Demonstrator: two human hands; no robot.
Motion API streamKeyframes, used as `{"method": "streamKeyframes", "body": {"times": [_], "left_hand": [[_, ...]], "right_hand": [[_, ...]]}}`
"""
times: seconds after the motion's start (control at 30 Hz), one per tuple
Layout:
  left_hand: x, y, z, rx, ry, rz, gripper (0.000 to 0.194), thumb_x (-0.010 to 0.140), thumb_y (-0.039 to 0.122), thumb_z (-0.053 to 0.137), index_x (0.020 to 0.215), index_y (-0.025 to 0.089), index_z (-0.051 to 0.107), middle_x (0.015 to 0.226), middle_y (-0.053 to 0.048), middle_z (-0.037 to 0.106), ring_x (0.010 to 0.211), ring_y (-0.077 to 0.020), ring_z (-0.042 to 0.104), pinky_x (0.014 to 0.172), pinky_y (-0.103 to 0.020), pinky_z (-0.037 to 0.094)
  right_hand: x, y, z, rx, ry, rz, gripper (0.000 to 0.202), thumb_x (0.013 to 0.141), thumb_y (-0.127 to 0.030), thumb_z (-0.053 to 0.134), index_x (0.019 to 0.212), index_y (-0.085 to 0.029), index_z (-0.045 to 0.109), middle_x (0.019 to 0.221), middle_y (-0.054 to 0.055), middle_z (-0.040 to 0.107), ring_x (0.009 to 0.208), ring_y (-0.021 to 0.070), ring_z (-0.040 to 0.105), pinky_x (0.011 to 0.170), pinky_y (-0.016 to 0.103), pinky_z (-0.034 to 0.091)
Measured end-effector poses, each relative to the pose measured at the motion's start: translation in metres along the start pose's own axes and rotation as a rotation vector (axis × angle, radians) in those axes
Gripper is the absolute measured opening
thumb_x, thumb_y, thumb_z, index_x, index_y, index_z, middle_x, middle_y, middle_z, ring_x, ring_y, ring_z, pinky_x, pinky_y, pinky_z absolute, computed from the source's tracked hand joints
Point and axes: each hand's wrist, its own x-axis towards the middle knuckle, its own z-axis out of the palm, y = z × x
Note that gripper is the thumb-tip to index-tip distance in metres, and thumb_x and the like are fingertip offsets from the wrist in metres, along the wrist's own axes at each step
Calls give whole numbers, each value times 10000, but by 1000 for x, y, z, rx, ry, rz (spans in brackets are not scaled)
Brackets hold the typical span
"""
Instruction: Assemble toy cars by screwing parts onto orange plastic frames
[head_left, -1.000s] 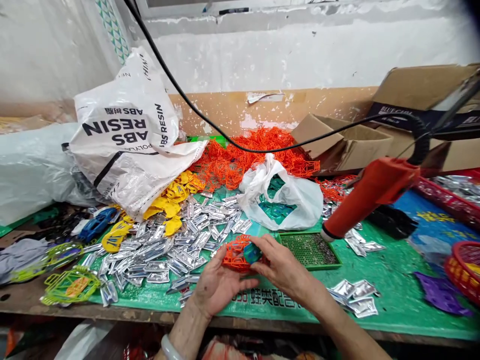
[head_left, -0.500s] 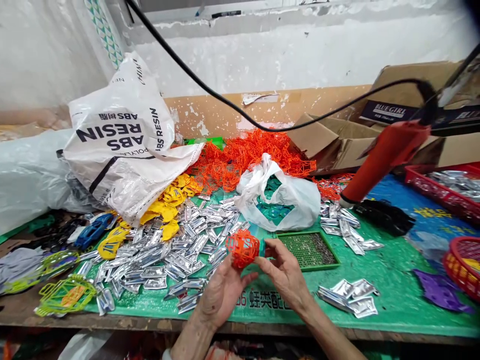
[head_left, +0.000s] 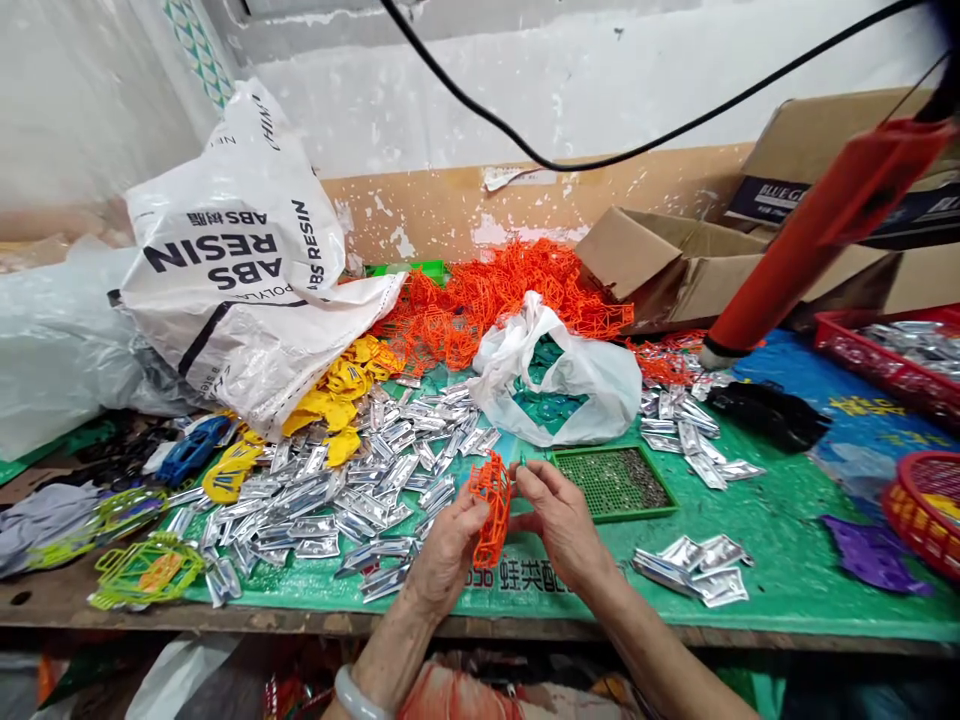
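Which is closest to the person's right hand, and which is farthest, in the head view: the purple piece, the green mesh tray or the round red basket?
From the right hand:
1. Green mesh tray, just beyond it.
2. Purple piece, well off to the right.
3. Round red basket, at the far right edge.

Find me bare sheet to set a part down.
Widest: the green sheet between the black piece, purple piece and front-right silver stack. Narrow: the strip between that stack and the tray. Crowded: left of the left hand, silver parts and yellow parts; at the back, the orange heap and boxes.
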Motion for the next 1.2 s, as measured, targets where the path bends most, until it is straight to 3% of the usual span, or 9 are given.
{"method": "streamKeyframes", "body": {"times": [0.27, 0.43, 0.6, 0.7, 0.8, 0.93, 1.03, 1.1, 1.2], "left_hand": [[-1, 12, 2, 380, 79, 131, 390, 749, 177, 708, 1137, 211, 733, 1345, -84, 609, 1328, -323, 445, 1142, -409, 282], [-2, 6, 8, 259, 202, 185, 352, 693, 91, 721, 1029, 183, 766, 1315, -88, 621, 1242, -304, 524, 1061, -333, 377], [2, -1, 3, 57, 309, 236, 270, 718, 140, 696, 978, 209, 721, 982, -15, 745, 942, -207, 651, 882, -295, 477], [12, 11, -1, 8, 389, 252, 225, 691, 151, 700, 911, 199, 696, 885, 5, 743, 853, -171, 655, 862, -290, 483], [30, 32, -6, 54, 359, 233, 222, 674, 151, 702, 895, 164, 690, 864, -29, 736, 827, -190, 661, 839, -323, 495], [48, 52, -13, 134, 396, 273, 368, 670, 148, 756, 1025, 186, 668, 1089, -77, 711, 1114, -253, 603, 974, -346, 422], [37, 48, -14, 228, 499, 324, 467, 687, 203, 797, 1129, 230, 647, 1286, -74, 622, 1313, -259, 452, 1017, -289, 368], [21, 38, -13, 277, 497, 258, 419, 734, 304, 781, 1129, 239, 657, 1234, -66, 643, 1211, -255, 536, 922, -288, 445], [1, 26, -7, 65, 274, -61, 309, 802, 435, 707, 978, 181, 701, 989, -72, 719, 914, -221, 661, 726, -291, 523]], "right_hand": [[6, 5, 3, -209, 77, -160, 367, 712, -436, 740, 952, -168, 669, 838, 13, 622, 763, 162, 575, 705, 293, 507], [4, 13, 3, -423, 137, -368, 276, 736, -345, 727, 949, -188, 651, 887, 28, 603, 785, 164, 572, 645, 258, 503], [1, 20, 0, -486, 168, -388, 229, 762, -277, 679, 960, -187, 608, 864, 31, 583, 750, 150, 559, 519, 208, 461], [-2, 19, -2, -531, 162, -397, 187, 769, -235, 649, 941, -183, 600, 867, 29, 559, 743, 146, 551, 517, 208, 465], [-7, 14, -3, -600, 116, -461, 170, 775, -205, 635, 940, -184, 602, 883, 31, 561, 746, 144, 561, 545, 217, 488], [-12, 11, -3, -702, 38, -621, 218, 778, -160, 643, 988, -196, 598, 928, 45, 600, 767, 155, 585, 587, 241, 522], [-13, 10, -4, -762, 6, -793, 292, 789, -135, 638, 1063, -207, 569, 968, 60, 608, 830, 176, 596, 675, 285, 559], [-14, 7, -5, -800, -23, -884, 333, 807, -129, 624, 1121, -205, 545, 1002, 78, 603, 894, 195, 597, 756, 325, 572], [-16, 1, -3, -875, -128, -956, 377, 833, -127, 602, 1195, -191, 519, 1062, 110, 601, 993, 218, 595, 846, 353, 567]]}}
